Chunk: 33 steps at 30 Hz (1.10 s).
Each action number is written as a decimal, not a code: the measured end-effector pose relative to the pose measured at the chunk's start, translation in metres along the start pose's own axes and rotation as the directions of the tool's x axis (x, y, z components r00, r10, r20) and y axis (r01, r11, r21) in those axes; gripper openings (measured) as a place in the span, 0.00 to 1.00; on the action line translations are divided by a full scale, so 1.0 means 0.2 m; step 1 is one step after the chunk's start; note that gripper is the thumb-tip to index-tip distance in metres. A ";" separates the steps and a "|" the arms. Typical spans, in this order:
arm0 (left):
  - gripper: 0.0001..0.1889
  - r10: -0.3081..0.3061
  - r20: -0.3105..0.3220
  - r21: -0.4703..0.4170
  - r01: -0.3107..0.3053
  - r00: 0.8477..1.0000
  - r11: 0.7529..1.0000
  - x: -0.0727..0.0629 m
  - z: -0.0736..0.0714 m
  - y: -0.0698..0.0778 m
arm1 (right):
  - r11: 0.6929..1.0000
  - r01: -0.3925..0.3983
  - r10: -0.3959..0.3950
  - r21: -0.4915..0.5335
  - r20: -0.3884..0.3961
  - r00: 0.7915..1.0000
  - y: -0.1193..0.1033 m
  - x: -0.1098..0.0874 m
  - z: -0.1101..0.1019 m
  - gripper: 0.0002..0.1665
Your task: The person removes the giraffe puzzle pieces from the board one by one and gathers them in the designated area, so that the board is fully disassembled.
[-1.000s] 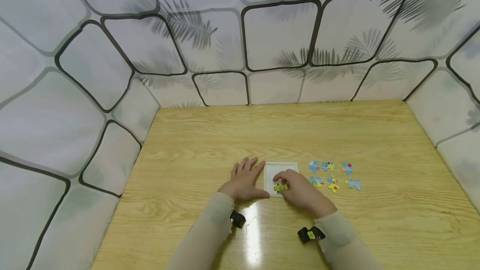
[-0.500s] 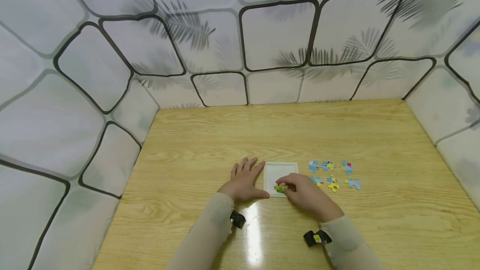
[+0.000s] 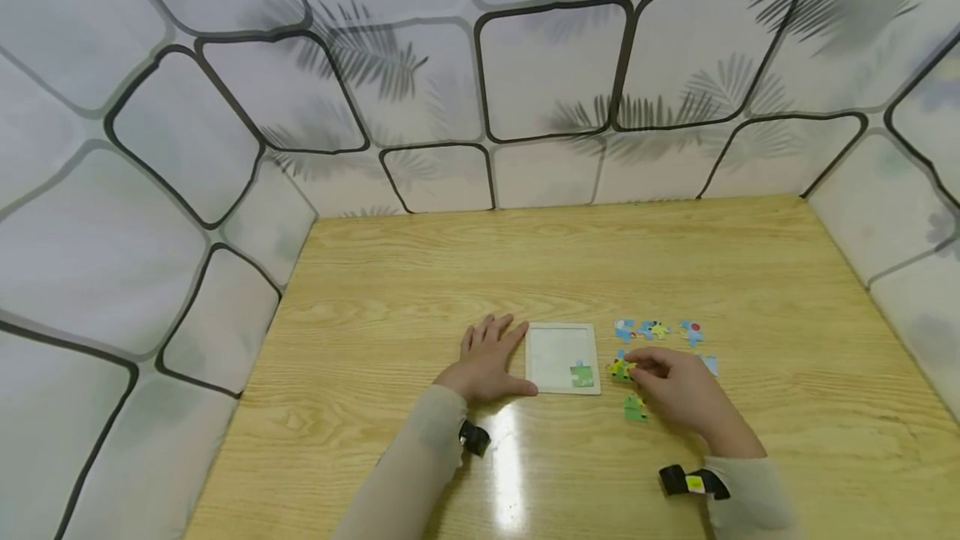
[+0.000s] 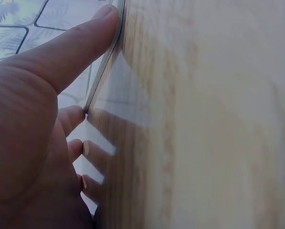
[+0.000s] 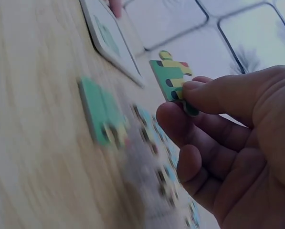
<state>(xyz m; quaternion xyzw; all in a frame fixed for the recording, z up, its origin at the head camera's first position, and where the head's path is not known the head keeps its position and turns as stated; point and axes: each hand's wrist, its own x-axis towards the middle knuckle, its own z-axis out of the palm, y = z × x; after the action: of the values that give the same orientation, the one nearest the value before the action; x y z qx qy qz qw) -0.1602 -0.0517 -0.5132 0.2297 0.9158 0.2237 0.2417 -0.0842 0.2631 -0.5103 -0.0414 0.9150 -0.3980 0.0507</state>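
A white puzzle tray (image 3: 551, 348) lies on the table, with a green puzzle piece (image 3: 582, 375) in its lower right corner. My left hand (image 3: 486, 367) rests spread along the tray's left side; in the left wrist view its thumb (image 4: 80, 45) and index fingertip touch the edge. To the right of the tray, my right hand (image 3: 686, 390) pinches a green and yellow puzzle piece (image 5: 173, 78) between thumb and index finger, raised off the table. Another green piece (image 3: 635, 408) lies on the table just below the held one.
Several blue and yellow puzzle pieces lie in loose rows right of the tray, such as one with a red dot (image 3: 692, 332). My right hand partly covers the nearer row. A patterned fabric wall (image 3: 551, 173) borders the wooden table (image 3: 420, 265) behind.
My right hand has moved right, off the tray, carrying the green and yellow puzzle piece. The corner piece in the tray and the lower loose green piece now show. My left hand stays put.
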 end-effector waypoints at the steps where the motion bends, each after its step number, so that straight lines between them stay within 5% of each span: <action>1: 0.54 0.001 0.003 0.000 -0.001 1.000 1.000 0.00 0.00 0.00 | 1.000 -0.011 0.011 -0.008 -0.008 1.000 0.02 -0.01 -0.03 0.12; 9: 0.54 0.009 -0.009 0.006 -0.009 1.000 1.000 -0.01 -0.02 0.00 | 0.991 -0.106 0.109 -0.077 0.036 0.993 0.15 -0.13 -0.18 0.14; 20: 0.53 0.014 0.001 -0.015 -0.014 1.000 1.000 -0.01 -0.01 0.01 | 0.980 -0.084 0.082 -0.178 -0.017 0.996 0.14 -0.15 -0.12 0.09; 33: 0.53 0.012 0.011 -0.011 -0.012 1.000 1.000 -0.01 -0.02 0.00 | 0.975 -0.054 0.067 -0.214 0.051 0.996 0.10 -0.15 -0.13 0.09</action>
<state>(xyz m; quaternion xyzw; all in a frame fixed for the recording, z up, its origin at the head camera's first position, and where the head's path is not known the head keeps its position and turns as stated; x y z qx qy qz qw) -0.1605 -0.0528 -0.5096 0.2352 0.9118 0.2291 0.2467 -0.0582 0.2990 -0.5054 -0.0304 0.9513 -0.2949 0.0847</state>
